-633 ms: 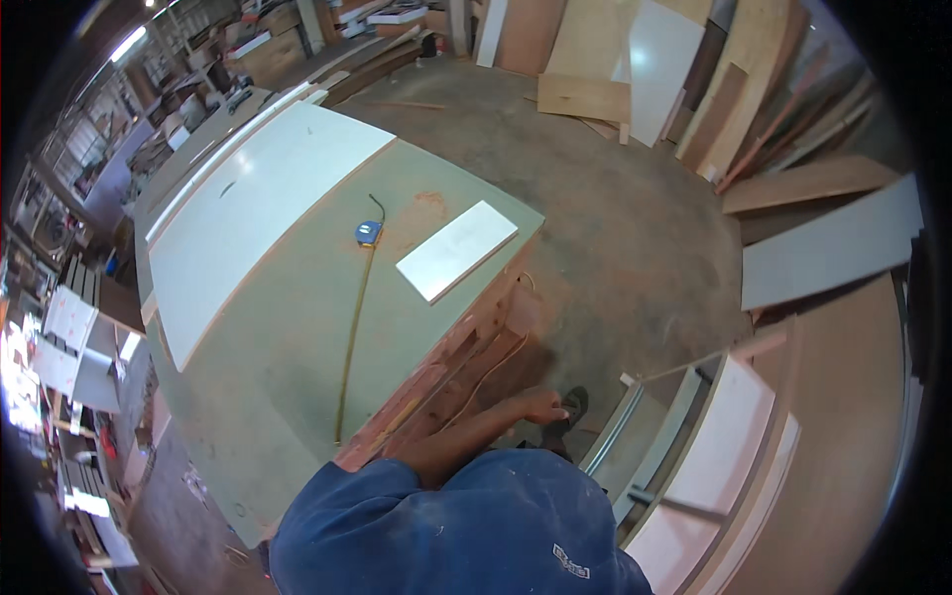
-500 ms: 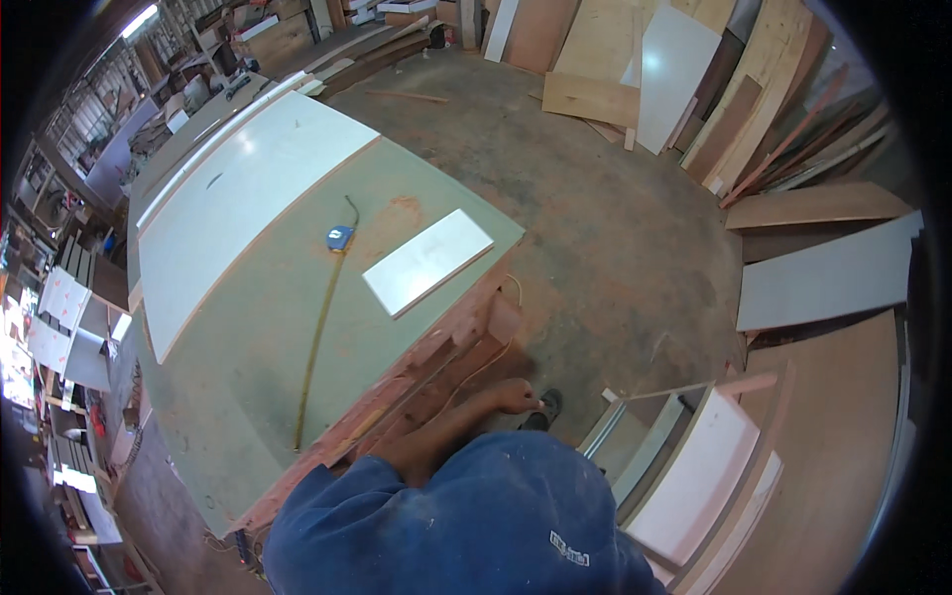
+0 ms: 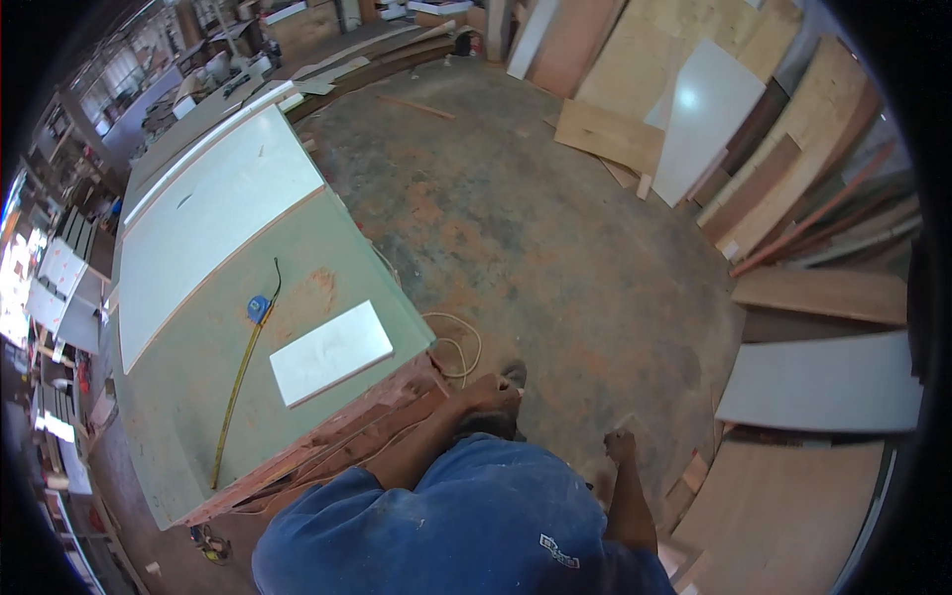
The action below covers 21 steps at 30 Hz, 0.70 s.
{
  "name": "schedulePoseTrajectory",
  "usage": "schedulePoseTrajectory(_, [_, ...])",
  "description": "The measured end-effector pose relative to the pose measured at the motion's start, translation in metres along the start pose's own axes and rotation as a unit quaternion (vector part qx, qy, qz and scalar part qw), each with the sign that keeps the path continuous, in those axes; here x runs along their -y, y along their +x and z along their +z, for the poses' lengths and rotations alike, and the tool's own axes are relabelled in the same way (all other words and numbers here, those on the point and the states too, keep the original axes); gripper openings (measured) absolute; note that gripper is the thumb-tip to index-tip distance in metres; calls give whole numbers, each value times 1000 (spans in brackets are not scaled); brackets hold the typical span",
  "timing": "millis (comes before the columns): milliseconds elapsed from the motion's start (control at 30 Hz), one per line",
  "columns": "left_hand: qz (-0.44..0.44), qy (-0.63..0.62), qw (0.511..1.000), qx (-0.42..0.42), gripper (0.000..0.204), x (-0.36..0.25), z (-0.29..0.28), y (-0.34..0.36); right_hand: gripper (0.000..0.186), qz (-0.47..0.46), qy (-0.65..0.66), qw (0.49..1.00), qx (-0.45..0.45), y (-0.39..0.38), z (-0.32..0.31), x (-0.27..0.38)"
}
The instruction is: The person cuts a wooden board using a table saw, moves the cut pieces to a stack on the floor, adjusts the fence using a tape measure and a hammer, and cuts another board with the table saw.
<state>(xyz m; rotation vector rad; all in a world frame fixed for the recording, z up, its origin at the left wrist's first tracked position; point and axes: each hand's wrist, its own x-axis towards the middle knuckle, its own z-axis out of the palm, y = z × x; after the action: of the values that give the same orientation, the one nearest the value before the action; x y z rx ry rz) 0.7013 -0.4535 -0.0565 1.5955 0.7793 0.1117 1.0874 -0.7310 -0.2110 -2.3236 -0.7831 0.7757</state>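
My left hand is closed in front of my body, beside the near corner of the workbench. A tiny pale spot shows at its fingertips, too small to name. On my right, my right hand hangs low over the floor with its fingers curled; whatever may be in it is hidden. On the green bench top lies a white rectangular board, the bench thing nearest my left hand. Beyond it rests a blue tape measure, its yellow blade drawn out toward the near edge.
A large white panel covers the far part of the bench. A pale cord loops off the bench corner above the concrete floor. Boards and sheets lean along the right side, with a grey-white panel closer to me.
My view and body have turned, so the bench sits further left. My right hand has come into view. The frame with white panels at the lower right has mostly gone out of sight.
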Motion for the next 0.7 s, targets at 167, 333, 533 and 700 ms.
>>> schedulePoseTrajectory(167, [-23, -43, 999, -1, 50, -72, -46, 124, 29, -316, -507, 785, 161, 81, -22, -36])
schedulePoseTrajectory(333, [-11, -28, 996, -88, 49, -118, -132, 238, 28, 76, -226, 950, 204, 149, -109, 30])
schedulePoseTrajectory(533, [55, 78, 974, -204, 50, -165, -216, 330, 28, 168, -126, 966, 149, 282, -182, 113])
schedulePoseTrajectory(700, [-10, 118, 963, -243, 49, -126, -273, 361, 27, 120, -145, 963, 194, 441, -149, 202])
